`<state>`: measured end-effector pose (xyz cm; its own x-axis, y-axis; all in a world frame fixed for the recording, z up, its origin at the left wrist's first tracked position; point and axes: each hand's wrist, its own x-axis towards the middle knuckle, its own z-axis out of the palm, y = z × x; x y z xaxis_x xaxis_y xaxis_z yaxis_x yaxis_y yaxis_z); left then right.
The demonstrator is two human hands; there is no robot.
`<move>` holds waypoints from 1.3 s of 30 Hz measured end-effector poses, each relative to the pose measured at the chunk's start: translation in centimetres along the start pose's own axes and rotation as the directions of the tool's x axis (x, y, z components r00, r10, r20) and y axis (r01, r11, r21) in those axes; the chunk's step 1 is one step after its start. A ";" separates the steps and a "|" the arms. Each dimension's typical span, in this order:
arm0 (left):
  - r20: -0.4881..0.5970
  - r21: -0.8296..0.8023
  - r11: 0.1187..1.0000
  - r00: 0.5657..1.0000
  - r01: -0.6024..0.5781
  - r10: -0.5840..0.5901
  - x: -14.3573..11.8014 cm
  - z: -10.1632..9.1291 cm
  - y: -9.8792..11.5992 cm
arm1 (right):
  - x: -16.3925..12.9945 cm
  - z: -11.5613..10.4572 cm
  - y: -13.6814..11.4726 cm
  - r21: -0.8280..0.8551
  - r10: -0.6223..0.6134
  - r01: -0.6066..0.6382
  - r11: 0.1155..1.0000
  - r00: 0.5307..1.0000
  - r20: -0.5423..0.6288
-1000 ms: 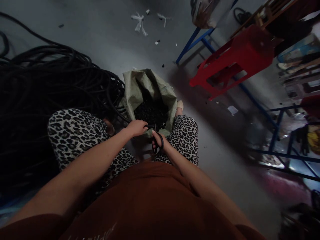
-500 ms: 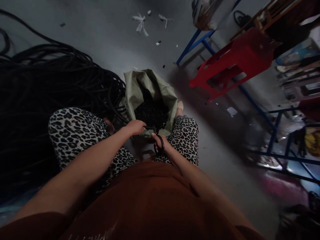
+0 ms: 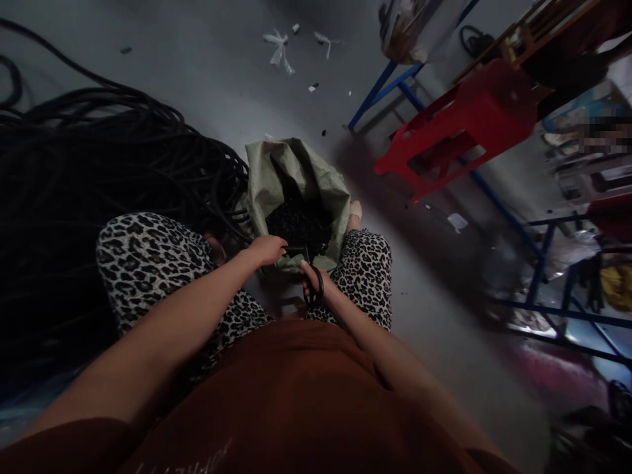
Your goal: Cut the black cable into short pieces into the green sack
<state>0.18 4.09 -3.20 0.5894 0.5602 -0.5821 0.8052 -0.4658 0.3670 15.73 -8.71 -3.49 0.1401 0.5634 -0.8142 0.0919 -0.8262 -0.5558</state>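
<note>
My left hand (image 3: 268, 250) is closed round a black rubber-like cord (image 3: 295, 249), whose end sticks out to the right over the near rim of a pale green woven sack (image 3: 257, 178). In my right hand (image 3: 316, 279) is a pair of scissors (image 3: 320, 287) with black handles. Their blades point up and away from me, at the cord's free end; whether they touch it is hard to make out. Small black cut pieces (image 3: 299, 222) lie inside the sack, which stands between my legs.
A large heap of long black cord (image 3: 123, 151) fills the floor on the left. To the right a red plastic stool (image 3: 474, 125) lies tipped near blue metal frames (image 3: 378, 95). Scraps of clear plastic (image 3: 279, 51) lie on the floor ahead.
More of the cord now sticks out past my left hand, which has moved slightly left. The scissors stay in my right hand, nearly in the same place.
</note>
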 end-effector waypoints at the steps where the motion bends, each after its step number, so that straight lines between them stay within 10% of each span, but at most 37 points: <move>1: -0.007 -0.004 1.000 1.000 0.003 -0.003 0.0 0.0 0.0 | 0.1 0.0 0.0 0.003 0.007 -0.008 1.000 1.000 0.016; 39: 0.004 -0.024 0.999 0.999 -0.034 0.034 -0.6 -0.1 0.9 | 0.6 0.4 0.1 0.000 0.005 -0.005 1.000 0.993 0.119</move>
<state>0.59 3.41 -2.46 0.6161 0.5411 -0.5724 0.7862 -0.4676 0.4041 15.45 -8.46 -4.08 0.0224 0.5559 -0.8310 0.0910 -0.8289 -0.5520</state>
